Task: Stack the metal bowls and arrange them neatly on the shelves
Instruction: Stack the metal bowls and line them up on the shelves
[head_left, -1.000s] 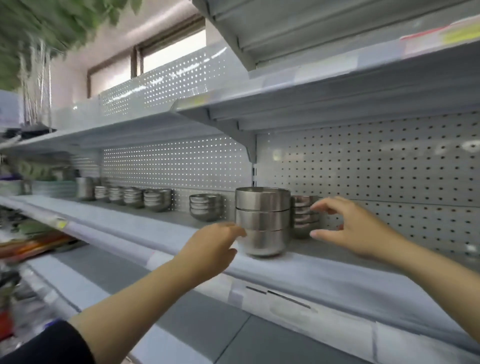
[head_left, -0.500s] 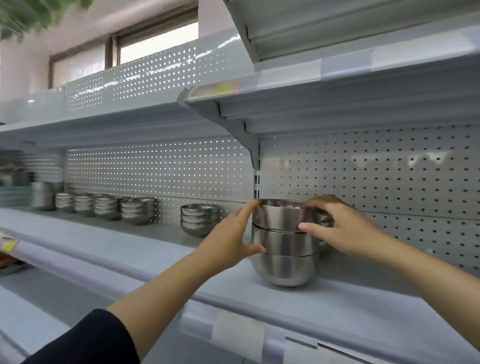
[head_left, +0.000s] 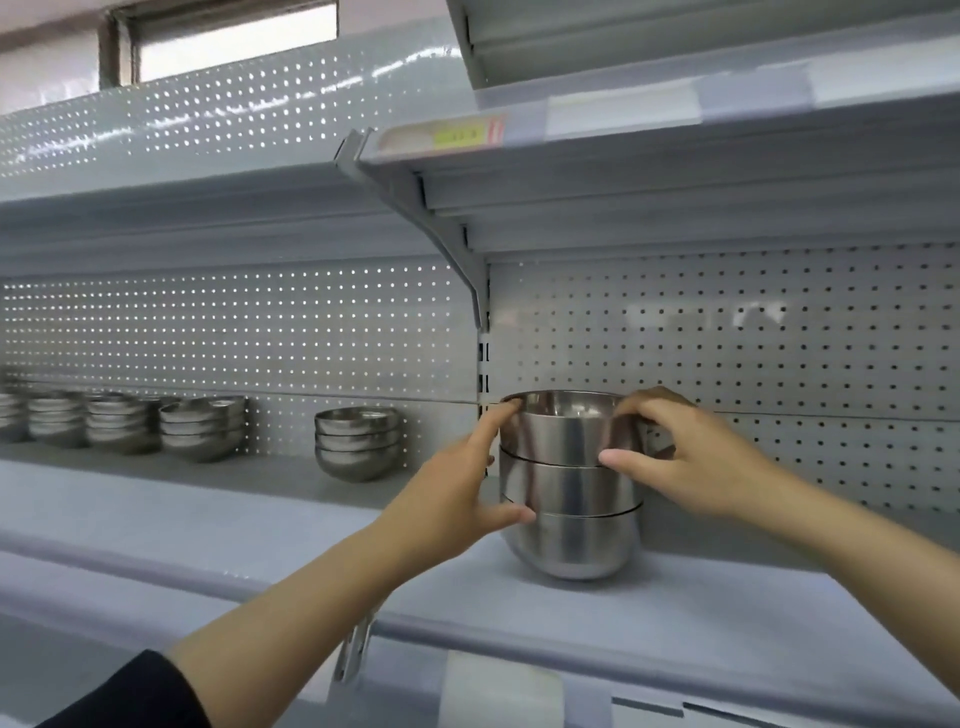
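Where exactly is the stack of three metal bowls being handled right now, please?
The stack of three bowls stands right of centre on the shelf, beside the upright post, held between the left hand and right hand.

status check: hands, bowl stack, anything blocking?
Left hand and right hand both grip the bowl stack. Three nested, upright on the shelf. Nothing blocking; other stacks stand apart, left.
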